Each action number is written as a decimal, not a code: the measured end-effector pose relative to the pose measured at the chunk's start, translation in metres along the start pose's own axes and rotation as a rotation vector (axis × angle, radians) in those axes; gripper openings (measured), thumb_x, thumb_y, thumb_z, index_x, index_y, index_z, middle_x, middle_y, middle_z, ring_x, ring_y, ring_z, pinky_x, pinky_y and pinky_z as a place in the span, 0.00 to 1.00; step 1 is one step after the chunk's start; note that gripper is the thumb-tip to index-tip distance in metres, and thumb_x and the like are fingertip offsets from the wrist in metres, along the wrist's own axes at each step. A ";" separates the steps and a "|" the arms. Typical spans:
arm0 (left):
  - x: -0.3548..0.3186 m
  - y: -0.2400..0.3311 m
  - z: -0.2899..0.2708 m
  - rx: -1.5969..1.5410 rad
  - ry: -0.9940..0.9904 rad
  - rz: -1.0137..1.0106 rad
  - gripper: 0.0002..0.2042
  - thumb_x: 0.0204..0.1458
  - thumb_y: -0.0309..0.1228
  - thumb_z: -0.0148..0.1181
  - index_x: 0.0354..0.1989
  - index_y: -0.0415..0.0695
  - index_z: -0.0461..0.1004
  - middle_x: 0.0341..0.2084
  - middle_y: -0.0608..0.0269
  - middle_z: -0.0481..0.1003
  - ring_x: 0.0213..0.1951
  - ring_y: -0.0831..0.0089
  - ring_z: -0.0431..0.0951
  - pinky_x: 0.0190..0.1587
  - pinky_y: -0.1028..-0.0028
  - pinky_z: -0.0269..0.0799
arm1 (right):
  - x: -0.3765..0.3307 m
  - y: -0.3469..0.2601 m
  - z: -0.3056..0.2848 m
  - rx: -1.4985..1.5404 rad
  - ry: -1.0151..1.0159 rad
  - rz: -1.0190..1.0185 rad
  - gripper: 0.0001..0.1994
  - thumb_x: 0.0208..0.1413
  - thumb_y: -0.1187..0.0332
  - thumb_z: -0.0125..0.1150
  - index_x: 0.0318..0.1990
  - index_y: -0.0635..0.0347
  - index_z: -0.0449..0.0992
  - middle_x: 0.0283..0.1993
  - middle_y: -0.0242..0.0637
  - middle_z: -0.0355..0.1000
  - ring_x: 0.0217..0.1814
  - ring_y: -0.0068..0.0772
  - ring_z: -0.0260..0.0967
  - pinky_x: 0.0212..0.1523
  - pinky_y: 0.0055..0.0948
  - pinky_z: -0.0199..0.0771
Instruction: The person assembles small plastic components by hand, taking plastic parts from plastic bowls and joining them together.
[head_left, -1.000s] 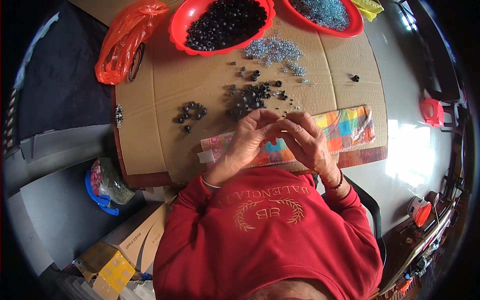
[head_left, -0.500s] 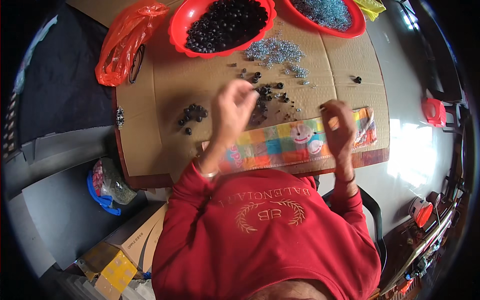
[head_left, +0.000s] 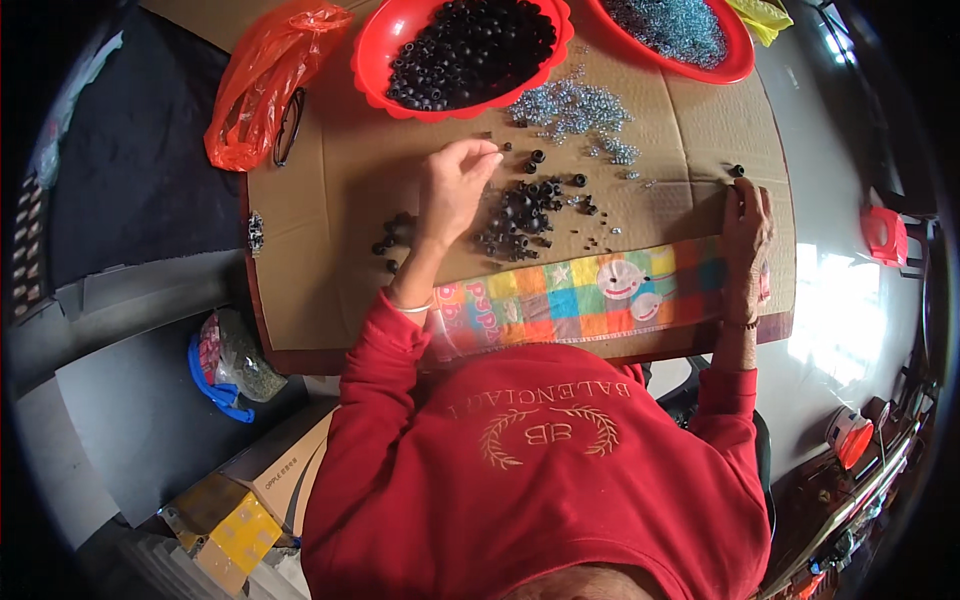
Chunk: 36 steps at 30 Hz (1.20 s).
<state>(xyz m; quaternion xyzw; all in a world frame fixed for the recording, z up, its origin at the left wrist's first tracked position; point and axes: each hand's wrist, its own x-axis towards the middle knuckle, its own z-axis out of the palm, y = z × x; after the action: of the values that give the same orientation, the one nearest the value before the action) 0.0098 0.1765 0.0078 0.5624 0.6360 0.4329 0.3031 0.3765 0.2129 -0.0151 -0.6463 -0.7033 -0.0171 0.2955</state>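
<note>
My left hand (head_left: 456,190) is raised above the cardboard, thumb and fingers closed in a pinch. What the pinch holds is too small to make out; a small black piece (head_left: 507,146) shows just beyond the fingertips. Far to the right, my right hand (head_left: 746,235) reaches forward with its fingers stretched out over the cardboard. A single black ring-like part (head_left: 737,170) lies right at those fingertips. Between the hands spreads a pile of black cup-shaped parts (head_left: 525,208). Another cluster of black parts (head_left: 392,240) is partly hidden behind my left forearm.
A red scalloped bowl (head_left: 364,60) of black parts stands at the back, beside a red dish (head_left: 735,68) of small clear bluish pieces. Loose clear pieces (head_left: 575,108) lie before them. A checked cloth (head_left: 560,302) runs along the near edge; an orange plastic bag (head_left: 262,85) lies back left.
My right hand has moved right and forward, from above the cloth to the lone black part. My left hand has closed into a pinch near the pile. The view has shifted slightly.
</note>
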 end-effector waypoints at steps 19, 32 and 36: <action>-0.049 0.052 -0.026 -1.295 -0.349 -0.378 0.10 0.52 0.27 0.56 0.41 0.39 0.72 0.33 0.60 0.73 0.32 0.77 0.73 0.29 0.80 0.69 | -0.013 -0.057 -0.047 0.307 0.117 -0.009 0.11 0.51 0.74 0.58 0.43 0.58 0.73 0.37 0.34 0.71 0.32 0.24 0.69 0.32 0.24 0.69; -0.121 0.056 -0.003 -1.019 -0.382 -0.528 0.11 0.48 0.23 0.59 0.39 0.42 0.65 0.30 0.67 0.71 0.30 0.81 0.71 0.26 0.81 0.68 | -0.089 -0.172 -0.046 1.255 -0.729 -0.054 0.12 0.49 0.80 0.57 0.43 0.64 0.71 0.33 0.35 0.68 0.34 0.26 0.68 0.36 0.24 0.68; -0.130 0.052 -0.006 -0.900 -0.455 -0.575 0.12 0.48 0.25 0.60 0.39 0.42 0.64 0.31 0.67 0.69 0.30 0.81 0.70 0.27 0.82 0.68 | -0.098 -0.170 -0.046 1.395 -0.882 0.120 0.05 0.50 0.79 0.56 0.36 0.65 0.72 0.34 0.35 0.70 0.36 0.25 0.69 0.36 0.26 0.69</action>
<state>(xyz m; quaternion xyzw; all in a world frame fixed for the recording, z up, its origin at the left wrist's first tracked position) 0.0515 0.0476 0.0434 0.2617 0.4354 0.4290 0.7469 0.2377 0.0782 0.0410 -0.2982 -0.5681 0.6942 0.3262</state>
